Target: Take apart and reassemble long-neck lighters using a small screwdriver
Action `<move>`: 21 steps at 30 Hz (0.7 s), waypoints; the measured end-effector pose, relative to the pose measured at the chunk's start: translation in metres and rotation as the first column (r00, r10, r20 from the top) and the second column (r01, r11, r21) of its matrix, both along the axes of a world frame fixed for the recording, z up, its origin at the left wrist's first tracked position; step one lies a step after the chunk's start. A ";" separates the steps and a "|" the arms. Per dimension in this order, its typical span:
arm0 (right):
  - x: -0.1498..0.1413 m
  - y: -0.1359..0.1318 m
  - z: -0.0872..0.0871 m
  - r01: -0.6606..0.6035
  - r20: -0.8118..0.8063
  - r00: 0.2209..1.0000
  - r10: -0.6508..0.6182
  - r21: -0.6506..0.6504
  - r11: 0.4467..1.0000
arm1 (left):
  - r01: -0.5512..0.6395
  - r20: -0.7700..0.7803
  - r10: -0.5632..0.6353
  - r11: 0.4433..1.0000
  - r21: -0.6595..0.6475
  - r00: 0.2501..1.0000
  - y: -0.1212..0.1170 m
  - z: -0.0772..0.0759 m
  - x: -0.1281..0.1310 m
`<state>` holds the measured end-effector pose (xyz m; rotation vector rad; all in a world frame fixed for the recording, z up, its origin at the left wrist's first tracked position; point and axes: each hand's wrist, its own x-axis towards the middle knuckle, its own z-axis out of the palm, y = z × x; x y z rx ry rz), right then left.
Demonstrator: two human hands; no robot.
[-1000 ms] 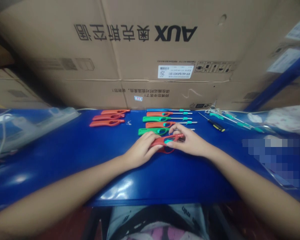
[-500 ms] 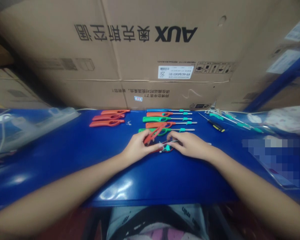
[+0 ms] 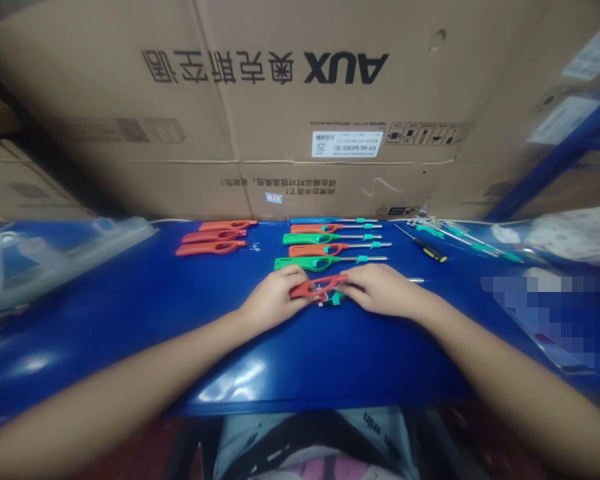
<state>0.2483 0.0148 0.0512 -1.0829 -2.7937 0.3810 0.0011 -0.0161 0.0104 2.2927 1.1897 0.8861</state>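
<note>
My left hand [image 3: 274, 297] is closed on the handle end of a red gas-lighter casing half [image 3: 313, 288]. My right hand [image 3: 380, 290] pinches the other end, close to the casing's narrow neck. Just below the casing a teal trigger part [image 3: 337, 299] and bits of the inner assembly show. A metal tube [image 3: 416, 280] pokes out beyond my right hand; its middle is hidden by that hand. Behind my hands lie several lighters in a column, the nearest being a green lighter [image 3: 305, 264] with a teal trigger and metal tube.
Several red-orange casing halves [image 3: 213, 249] lie at the left, with small white pieces [image 3: 255, 247] beside them. At the right are a black-and-yellow screwdriver [image 3: 429, 250] and a pile of tubes with teal parts [image 3: 473, 243]. A large cardboard box [image 3: 260, 140] stands behind the blue table [image 3: 340, 360].
The red casing half has swung from a steep tilt to nearly level, over the inner parts. My right fingers have moved from a thin wire-like part to the casing's neck end.
</note>
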 end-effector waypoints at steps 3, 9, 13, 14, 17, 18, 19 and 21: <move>0.004 0.004 -0.001 -0.022 -0.075 0.997 0.023 0.023 0.999 | 0.002 -0.030 -0.001 1.000 0.031 1.000 0.002 0.004 -0.003; 0.010 0.015 0.000 -0.061 -0.240 0.969 0.065 0.024 0.998 | -0.053 -0.063 0.060 0.993 0.104 0.996 0.006 0.016 -0.009; 0.008 0.015 0.003 -0.076 -0.283 0.957 0.059 -0.050 0.996 | -0.068 -0.066 0.075 0.992 0.102 0.995 0.007 0.017 -0.010; 0.008 0.014 0.004 -0.079 -0.293 0.954 0.057 -0.065 0.995 | -0.069 -0.066 0.076 0.992 0.102 0.995 0.006 0.018 -0.010; 0.006 0.012 0.006 -0.083 -0.314 0.948 0.055 -0.077 0.994 | -0.066 -0.066 0.073 0.993 0.099 0.995 0.004 0.022 -0.010; 0.006 0.012 0.006 -0.084 -0.316 0.947 0.056 -0.074 0.994 | -0.066 -0.070 0.073 0.993 0.098 0.995 0.004 0.023 -0.011; 0.007 0.013 0.007 -0.083 -0.317 0.947 0.058 -0.067 0.994 | -0.070 -0.078 0.078 0.992 0.101 0.994 0.004 0.025 -0.012; 0.013 0.017 0.008 -0.059 -0.316 0.948 0.042 -0.044 0.997 | -0.095 -0.099 0.107 0.988 0.122 0.989 0.007 0.027 -0.017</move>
